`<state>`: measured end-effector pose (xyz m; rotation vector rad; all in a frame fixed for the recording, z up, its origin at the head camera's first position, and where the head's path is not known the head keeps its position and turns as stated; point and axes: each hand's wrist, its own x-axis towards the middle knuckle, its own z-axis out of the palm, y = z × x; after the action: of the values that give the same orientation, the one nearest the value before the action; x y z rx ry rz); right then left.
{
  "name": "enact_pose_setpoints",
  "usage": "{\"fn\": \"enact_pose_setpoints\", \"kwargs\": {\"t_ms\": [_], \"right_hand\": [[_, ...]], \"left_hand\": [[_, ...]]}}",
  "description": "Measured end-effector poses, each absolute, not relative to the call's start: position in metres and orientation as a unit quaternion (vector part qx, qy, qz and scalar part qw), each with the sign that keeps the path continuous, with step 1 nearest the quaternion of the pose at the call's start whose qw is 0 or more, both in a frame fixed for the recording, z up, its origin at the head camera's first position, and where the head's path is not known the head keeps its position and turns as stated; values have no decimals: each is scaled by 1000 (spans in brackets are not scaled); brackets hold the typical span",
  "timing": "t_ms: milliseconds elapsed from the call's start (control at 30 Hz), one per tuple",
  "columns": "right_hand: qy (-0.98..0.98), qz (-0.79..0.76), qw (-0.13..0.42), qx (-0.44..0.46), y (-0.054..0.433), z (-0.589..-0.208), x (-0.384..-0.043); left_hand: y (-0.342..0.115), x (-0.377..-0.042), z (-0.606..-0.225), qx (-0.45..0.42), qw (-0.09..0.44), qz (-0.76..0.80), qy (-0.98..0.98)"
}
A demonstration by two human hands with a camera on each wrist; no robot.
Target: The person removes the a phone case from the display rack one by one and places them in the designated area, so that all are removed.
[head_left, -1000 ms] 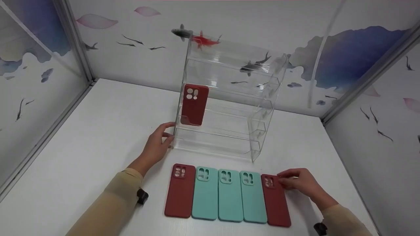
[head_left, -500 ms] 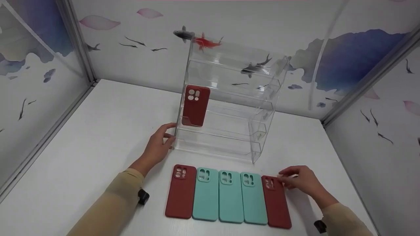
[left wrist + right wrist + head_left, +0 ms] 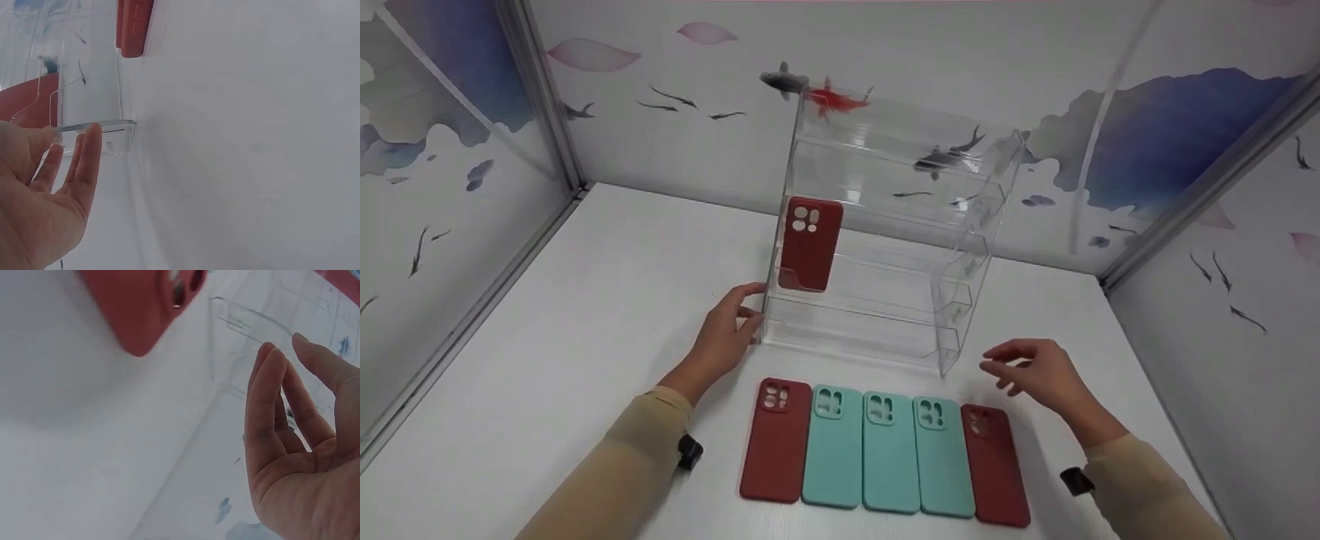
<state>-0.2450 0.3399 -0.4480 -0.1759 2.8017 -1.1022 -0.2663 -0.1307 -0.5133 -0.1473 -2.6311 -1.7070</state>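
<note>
My left hand rests against the left side panel of a clear acrylic display rack. In the left wrist view its thumb and fairly straight fingers touch the panel's lower part. A red phone case leans upright at the left end of a rack tier. My right hand is raised with nothing in it, thumb and fingertips apart, above the right-hand red phone case. That case ends a row on the table, beside three teal phone cases; another red phone case stands at the row's left end.
The white table meets printed wall panels at the back and both sides. The rack has several stepped tiers, each with a low front lip. Its right side panel stands close to my right hand.
My right hand has left the top of the right-hand red phone case and moved up toward the rack. My left hand stays on the rack. The head view has shifted slightly.
</note>
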Motion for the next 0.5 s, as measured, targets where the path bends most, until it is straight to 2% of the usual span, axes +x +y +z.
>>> {"fn": "enact_pose_setpoints", "kwargs": {"t_ms": [200,500], "right_hand": [[913,-397,7,-99,302,-423,-259],[891,-434,-22,-132,250,-409,-276]], "left_hand": [[-131,-266,-512,-44,-1,-546,-837],[-131,-267,-514,-52,8,-543,-838]]}}
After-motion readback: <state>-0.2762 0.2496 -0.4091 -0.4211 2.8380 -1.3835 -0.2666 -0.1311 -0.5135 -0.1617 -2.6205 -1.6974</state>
